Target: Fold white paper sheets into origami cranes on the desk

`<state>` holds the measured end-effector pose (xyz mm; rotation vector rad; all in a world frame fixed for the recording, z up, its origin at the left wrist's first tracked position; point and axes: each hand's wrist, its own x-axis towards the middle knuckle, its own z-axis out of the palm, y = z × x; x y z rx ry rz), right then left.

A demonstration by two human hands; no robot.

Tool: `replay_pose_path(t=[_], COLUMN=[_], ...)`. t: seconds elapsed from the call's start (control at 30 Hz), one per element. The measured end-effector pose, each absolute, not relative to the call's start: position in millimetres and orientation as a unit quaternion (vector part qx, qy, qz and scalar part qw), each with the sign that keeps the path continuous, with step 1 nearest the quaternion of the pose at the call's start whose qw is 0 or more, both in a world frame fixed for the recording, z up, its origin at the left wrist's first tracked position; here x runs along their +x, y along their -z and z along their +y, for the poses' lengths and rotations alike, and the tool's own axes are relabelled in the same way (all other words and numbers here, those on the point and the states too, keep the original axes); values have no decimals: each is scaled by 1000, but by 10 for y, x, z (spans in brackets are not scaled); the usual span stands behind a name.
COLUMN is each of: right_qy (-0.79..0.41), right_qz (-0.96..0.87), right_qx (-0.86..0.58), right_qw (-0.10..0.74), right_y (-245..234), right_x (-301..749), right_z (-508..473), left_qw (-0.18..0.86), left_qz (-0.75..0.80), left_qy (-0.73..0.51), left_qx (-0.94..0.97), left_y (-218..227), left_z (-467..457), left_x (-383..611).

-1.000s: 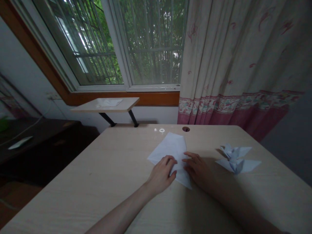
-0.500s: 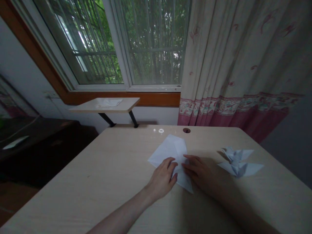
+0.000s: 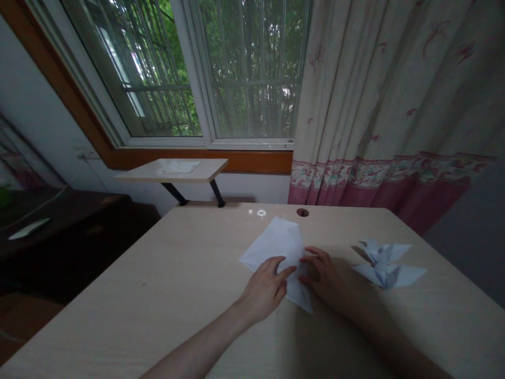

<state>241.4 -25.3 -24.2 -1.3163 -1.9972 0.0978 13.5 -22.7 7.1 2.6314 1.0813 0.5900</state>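
A white sheet of paper [image 3: 272,239], partly folded, lies flat near the middle of the table with a point towards me. My left hand [image 3: 265,289] rests on its lower left part, fingers apart and the index stretched to the right across it. At the paper's right edge is my right hand [image 3: 325,279], its fingers bent but apart, the tips touching or just beside that edge. Whether it pinches any paper is not visible. My hands cover part of the lower half of the sheet.
Two folded paper figures [image 3: 390,273], resembling cranes, sit on the table [image 3: 177,295] to the right. A raised shelf [image 3: 213,171] at the back left bears white paper [image 3: 179,167]. A round cable hole [image 3: 302,212] is near the back edge, before the curtain [image 3: 355,173].
My right hand has shifted slightly right, from on the paper to its edge. My left index finger has stretched further right over the sheet. The paper stays in place.
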Motion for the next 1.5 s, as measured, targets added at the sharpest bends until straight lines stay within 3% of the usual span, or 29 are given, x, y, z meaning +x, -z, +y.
replay_pose_path(t=[0.23,0.5,0.7,1.07,1.5], right_qy=[-68,-143,-158,-91,-84], right_qz=[-772,-754,-689,-743,-769], right_qx=[-497,-531,-571,-644,-619], right_qw=[390,359,418,157,135], right_y=[310,275,122,-140,-89], right_x=[2426,2400,2347,2366,2442], right_z=[-235,-250,-289,-352,-329], left_qw=[84,96,126,62,68], left_qz=[364,373,344,333,324], left_qy=[-182,-159,-133,-148,-150], left_qx=[909,909,921,929,932], left_y=[-39,-61,-147,-74,-40], left_z=[-205,-214,-189,-183,-173], left_x=[139,141,60,25,26])
